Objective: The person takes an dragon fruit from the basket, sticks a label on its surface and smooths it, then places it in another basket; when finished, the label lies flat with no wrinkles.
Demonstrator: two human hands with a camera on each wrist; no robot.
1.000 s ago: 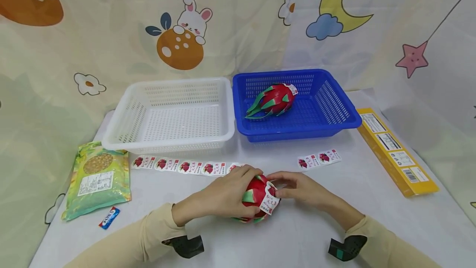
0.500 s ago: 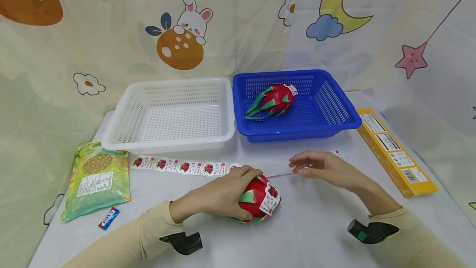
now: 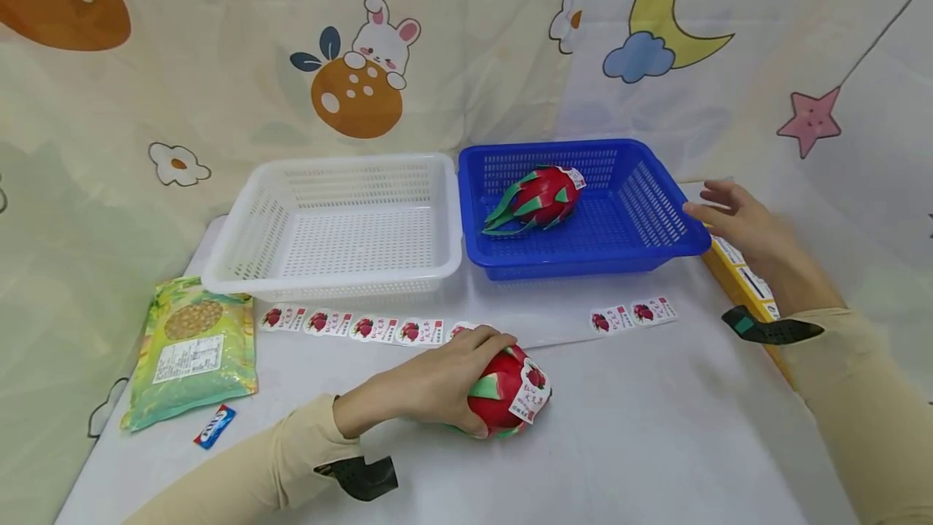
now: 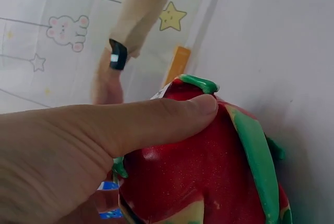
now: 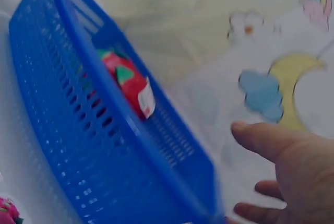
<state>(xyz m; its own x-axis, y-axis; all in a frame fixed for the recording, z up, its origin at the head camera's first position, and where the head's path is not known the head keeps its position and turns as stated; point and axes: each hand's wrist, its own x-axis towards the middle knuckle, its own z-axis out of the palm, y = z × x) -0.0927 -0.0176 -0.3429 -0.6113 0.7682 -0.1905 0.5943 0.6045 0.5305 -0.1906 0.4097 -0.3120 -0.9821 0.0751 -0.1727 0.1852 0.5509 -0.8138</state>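
Observation:
My left hand (image 3: 430,383) grips a red dragon fruit (image 3: 497,413) with green scales on the white tabletop. A white sticker (image 3: 530,399) with a fruit picture is on the fruit's right side. In the left wrist view, the thumb (image 4: 172,122) lies across the red skin. My right hand (image 3: 758,237) is raised at the right end of the blue basket (image 3: 583,267), fingers spread and holding nothing. Inside that basket lies a second dragon fruit (image 3: 543,197), also bearing a white sticker. A strip of fruit stickers (image 3: 373,327) runs behind the gripped fruit, with two stickers (image 3: 630,314) at its right end.
Left of the blue basket stands a white basket (image 3: 328,280). A green bag (image 3: 189,355) and a small blue wrapped sweet (image 3: 215,426) lie at the left. The yellow box (image 3: 732,274) on the right is partly hidden by the right arm. A patterned cloth hangs behind.
My right hand has left the gripped fruit, passed over the sticker strip and moved right and back to the blue basket's right end. The left hand keeps holding the fruit in place.

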